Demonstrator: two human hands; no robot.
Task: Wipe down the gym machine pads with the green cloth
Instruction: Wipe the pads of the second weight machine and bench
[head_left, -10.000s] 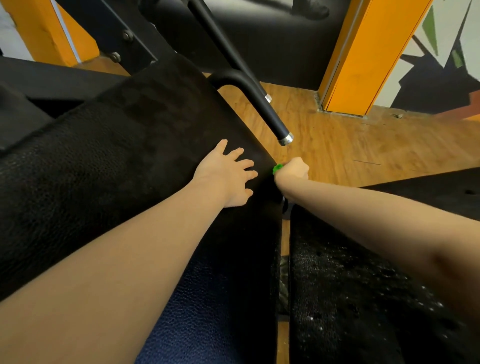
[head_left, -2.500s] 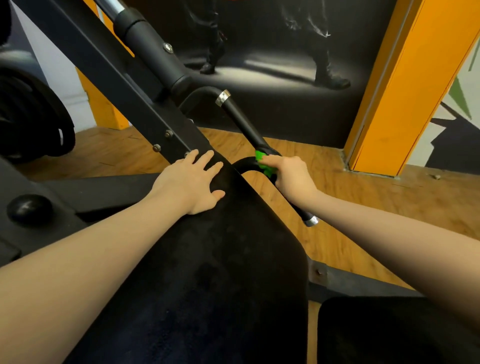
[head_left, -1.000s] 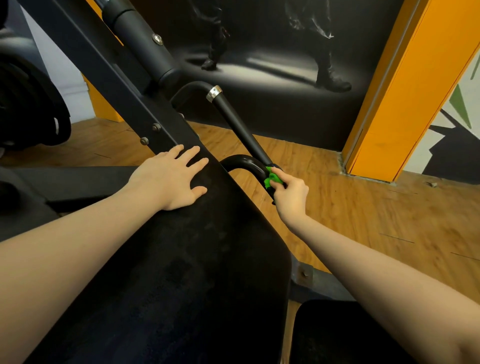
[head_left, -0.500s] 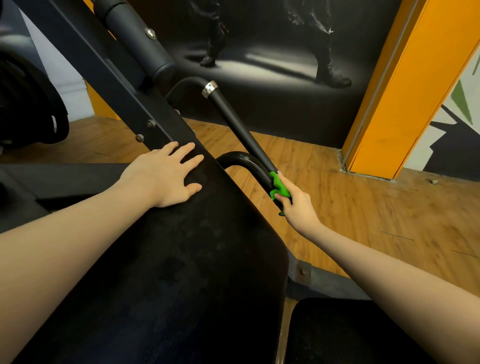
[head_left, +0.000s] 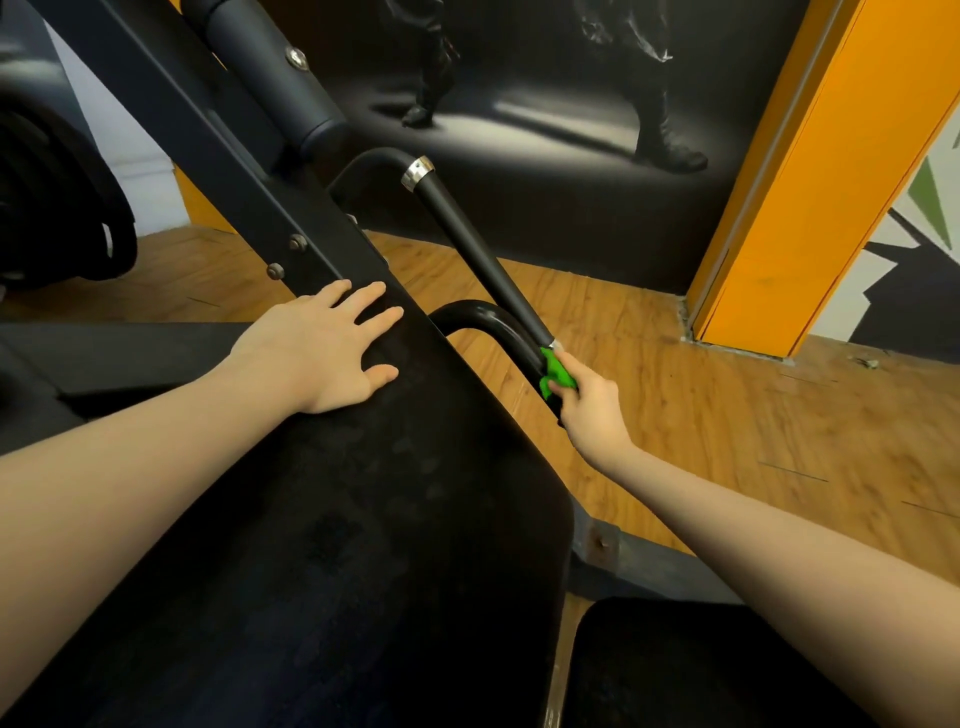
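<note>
A long black back pad (head_left: 363, 519) slopes up through the middle of the head view. My left hand (head_left: 322, 348) lies flat on its upper end with fingers spread. My right hand (head_left: 592, 410) grips the bunched green cloth (head_left: 556, 371) and presses it round the lower black handle bar (head_left: 493, 322) beside the pad's right edge. Most of the cloth is hidden inside my fist. A second handle (head_left: 478, 249) with a silver collar runs down to just above the cloth.
A black seat pad (head_left: 675, 670) sits at the bottom right. The machine's steel frame (head_left: 208, 150) rises to the upper left, weight plates (head_left: 52, 202) at far left. An orange pillar (head_left: 810, 171) stands on the wooden floor (head_left: 753, 441) to the right.
My right hand has slid the cloth down the handle bar, from near its bend toward its lower end. My left hand stays flat on the pad's top.
</note>
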